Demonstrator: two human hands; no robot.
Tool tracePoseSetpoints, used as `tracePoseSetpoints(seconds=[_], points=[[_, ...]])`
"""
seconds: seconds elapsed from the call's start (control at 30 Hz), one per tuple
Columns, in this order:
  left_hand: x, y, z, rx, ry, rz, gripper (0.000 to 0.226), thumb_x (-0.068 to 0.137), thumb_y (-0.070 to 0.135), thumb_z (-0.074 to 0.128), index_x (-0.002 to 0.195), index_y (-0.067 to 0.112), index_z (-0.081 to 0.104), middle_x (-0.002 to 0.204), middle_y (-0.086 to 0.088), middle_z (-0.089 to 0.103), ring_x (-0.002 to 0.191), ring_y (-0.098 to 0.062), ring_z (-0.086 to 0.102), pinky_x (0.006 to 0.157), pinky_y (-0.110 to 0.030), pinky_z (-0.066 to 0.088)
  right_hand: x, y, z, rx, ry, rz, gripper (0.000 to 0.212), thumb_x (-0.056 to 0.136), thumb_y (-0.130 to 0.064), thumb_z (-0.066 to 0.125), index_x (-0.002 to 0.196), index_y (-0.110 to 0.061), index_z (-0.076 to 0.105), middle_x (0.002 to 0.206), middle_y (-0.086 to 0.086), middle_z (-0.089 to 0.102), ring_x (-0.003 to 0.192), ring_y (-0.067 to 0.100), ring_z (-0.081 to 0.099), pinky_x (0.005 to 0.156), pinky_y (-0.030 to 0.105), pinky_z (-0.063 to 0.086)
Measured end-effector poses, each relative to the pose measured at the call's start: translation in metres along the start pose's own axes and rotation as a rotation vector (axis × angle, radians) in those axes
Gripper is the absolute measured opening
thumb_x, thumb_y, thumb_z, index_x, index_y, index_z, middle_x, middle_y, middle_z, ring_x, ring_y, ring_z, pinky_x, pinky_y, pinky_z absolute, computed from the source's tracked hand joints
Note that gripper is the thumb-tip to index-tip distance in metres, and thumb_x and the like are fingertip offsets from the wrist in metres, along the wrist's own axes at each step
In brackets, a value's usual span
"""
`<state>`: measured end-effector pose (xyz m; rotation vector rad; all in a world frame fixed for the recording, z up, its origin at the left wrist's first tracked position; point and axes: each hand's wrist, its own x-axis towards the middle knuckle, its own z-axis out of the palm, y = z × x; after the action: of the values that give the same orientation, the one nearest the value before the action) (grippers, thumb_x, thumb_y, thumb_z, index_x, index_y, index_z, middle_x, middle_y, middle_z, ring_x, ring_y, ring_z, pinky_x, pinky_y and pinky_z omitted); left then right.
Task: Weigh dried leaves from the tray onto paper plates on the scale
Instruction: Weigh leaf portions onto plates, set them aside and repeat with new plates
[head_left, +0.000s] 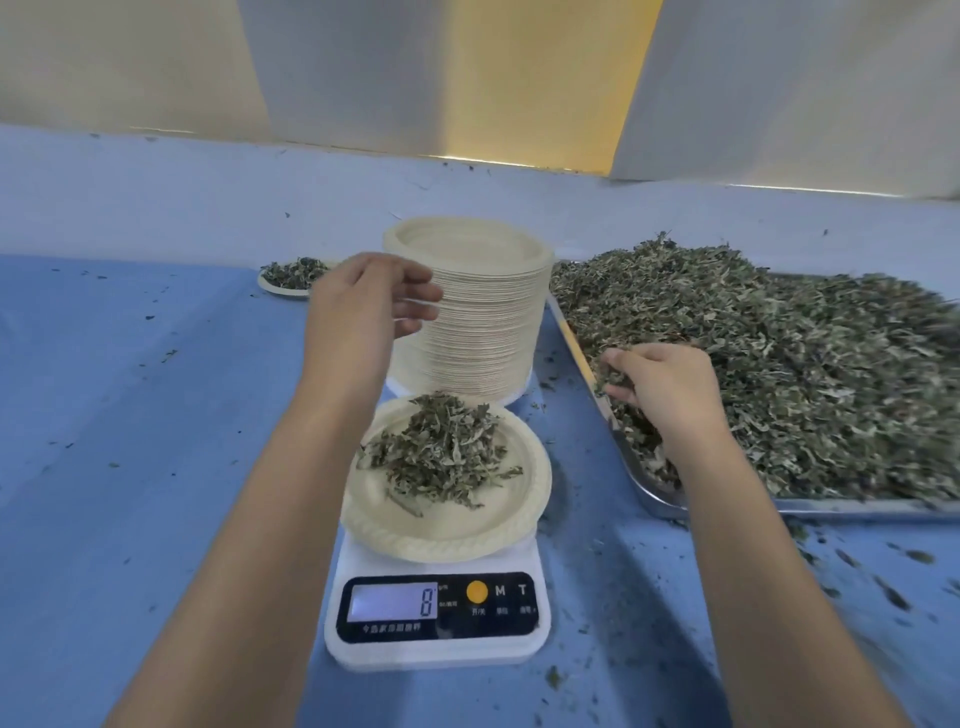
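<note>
On the blue table, a small cream paper plate at back left holds a few leaves, and the left hand hovers by the tall stack of cream paper plates, fingers loosely bent, holding nothing. In the centre, a round cream paper plate carrying a small leaf pile sits on the white digital scale, display reading 8. At right, the right hand curls its fingers round dried green leaves heaped in the rectangular steel tray, at its near left corner.

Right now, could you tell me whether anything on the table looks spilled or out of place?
Yes: loose leaf crumbs lie scattered over the blue cloth, thickest in front of the tray; nothing else stands out.
</note>
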<state>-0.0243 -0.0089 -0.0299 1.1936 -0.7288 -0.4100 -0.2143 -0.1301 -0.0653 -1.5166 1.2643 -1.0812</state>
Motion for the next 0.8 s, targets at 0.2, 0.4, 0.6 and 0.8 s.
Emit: tracePoseSetpoints(seconds=[0.2,0.4,0.6,0.8], points=[[-0.012,0.006,0.047,0.037,-0.133,-0.041,0.028,0.087,0.005,0.04,0.073,0.01,0.064,0.06,0.001,0.068,0.059,-0.015,0.061,0.057,-0.022,0.047,0.013,0.019,-0.018,-0.246,0.092,0.024,0.021,0.09,-0.022,0.063,0.095,-0.004,0.073,0.083,0.008,0.07,0.075,0.022,0.068,0.077,0.039,0.056],[-0.018,-0.002,0.06,0.047,-0.163,-0.061,0.028,0.088,0.006,0.041,0.074,0.011,0.065,0.061,0.002,0.068,0.058,-0.014,0.061,0.058,-0.022,0.047,0.015,0.022,-0.018,-0.519,0.149,-0.05,0.021,0.089,-0.018,0.057,0.09,-0.005,0.074,0.088,0.011,0.073,0.063,0.014,0.058,0.056,0.027,0.046],[-0.018,-0.001,0.057,0.023,-0.139,-0.067,0.029,0.087,0.005,0.039,0.073,0.009,0.064,0.059,0.001,0.068,0.054,-0.012,0.06,0.056,-0.02,0.046,0.012,0.02,-0.011,-0.461,0.207,-0.194,0.024,0.085,-0.002,0.06,0.102,-0.013,0.074,0.099,0.003,0.073,0.095,0.017,0.065,0.086,0.024,0.049],[-0.014,0.005,0.035,0.0,-0.089,-0.059,0.03,0.088,0.004,0.039,0.074,0.009,0.064,0.058,0.001,0.068,0.052,-0.011,0.06,0.053,-0.018,0.046,-0.008,-0.011,0.014,-0.078,-0.084,-0.283,0.011,0.082,-0.022,0.072,0.093,-0.021,0.075,0.076,-0.01,0.069,0.068,0.001,0.062,0.069,0.018,0.05]])
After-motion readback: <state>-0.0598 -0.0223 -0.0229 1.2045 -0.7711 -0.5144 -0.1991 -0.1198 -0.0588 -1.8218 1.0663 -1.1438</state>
